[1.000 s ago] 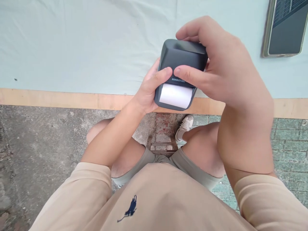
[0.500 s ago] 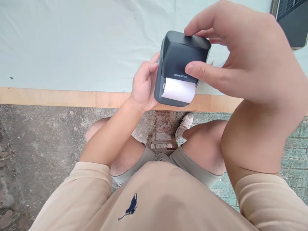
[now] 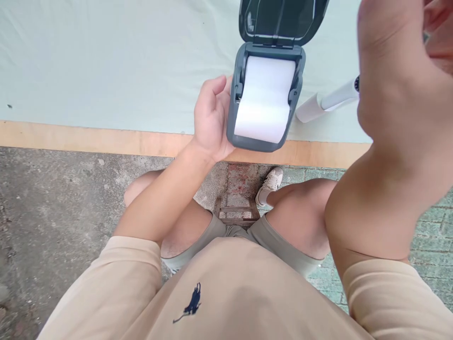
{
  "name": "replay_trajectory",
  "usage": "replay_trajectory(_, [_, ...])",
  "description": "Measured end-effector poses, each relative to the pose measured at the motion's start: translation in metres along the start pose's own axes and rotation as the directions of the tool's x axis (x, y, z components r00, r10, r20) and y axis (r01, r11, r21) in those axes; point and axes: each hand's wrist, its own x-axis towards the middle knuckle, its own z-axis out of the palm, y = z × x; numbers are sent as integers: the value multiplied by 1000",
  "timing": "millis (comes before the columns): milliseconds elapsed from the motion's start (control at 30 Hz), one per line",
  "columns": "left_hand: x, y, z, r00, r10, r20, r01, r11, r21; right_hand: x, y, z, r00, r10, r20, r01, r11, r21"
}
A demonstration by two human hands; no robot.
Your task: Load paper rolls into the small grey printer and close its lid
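My left hand [image 3: 213, 118] is closed around the left side and underside of a dark label printer [image 3: 231, 123], held over the table's front edge. The printer's lid [image 3: 279, 21] stands swung up, its top cut off by the frame. Inside sits a white paper roll [image 3: 267, 94], its loose end lying over the front lip. At the upper right my right hand [image 3: 403, 71] is raised, apart from the printer. Its thumb and curled fingers stand apart with nothing visible between them, though the fingertips are partly out of frame.
On the pale cloth [image 3: 116, 66], right of the printer, lies a white tube-like thing [image 3: 338, 98] with a dark end, partly behind my right hand. A wooden edge [image 3: 88, 138] borders the table. Below are my knees and a wooden stool [image 3: 239, 209].
The printer's lid has swung from closed to open, baring the paper roll. My right hand has let go of the printer and moved up and right. My left hand still holds it.
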Motion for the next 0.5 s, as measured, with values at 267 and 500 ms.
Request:
replay_trajectory(267, [-12,-4,8,944,78,321,-88,996,15,6,3,1,910,27,413,251,757,-603])
replay_trajectory(500, [-11,-6,5,949,64,307,-125,975,185,8,-4,5,889,118,443,252,682,-687])
